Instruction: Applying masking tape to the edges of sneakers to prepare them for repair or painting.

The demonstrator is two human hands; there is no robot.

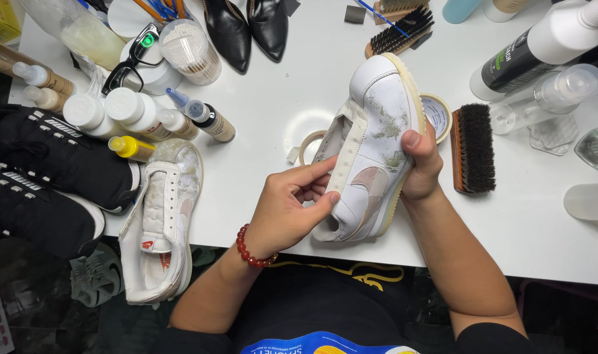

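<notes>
**White sneaker held in both hands above the worktable**

Item one: we hold a white sneaker [372, 147], green-stained on its upper, toe pointing away from us, tilted on its side over the white table [528, 223]. Our right hand [422, 164] grips it along the cream sole edge, thumb pressed onto the stained upper near the toe, the other fingers wrapped behind and out of sight. Our left hand [287, 208] closes on the heel end: the forefinger lies along the eyelet strip, the thumb tip presses the side panel below it, and the remaining fingers curl under. So the shoe sits between the two hands, clamped at heel and at sole edge.

Item two: a second white sneaker [160, 226], equally stained, lies flat at the table's near edge, left of our left hand and apart from it.

Item three: two black sneakers [46, 177] lie further left.

Item four: a dark-bristled wooden brush [474, 148] lies just right of our right hand; a tape roll [438, 115] sits partly hidden behind the held shoe, another tape roll [310, 145] at its left.

Item five: small bottles [141, 115] cluster at the rear left; a pair of black heeled shoes [246, 29] and a second brush [400, 31] lie at the far edge; spray bottles [541, 59] lie at the right.
</notes>
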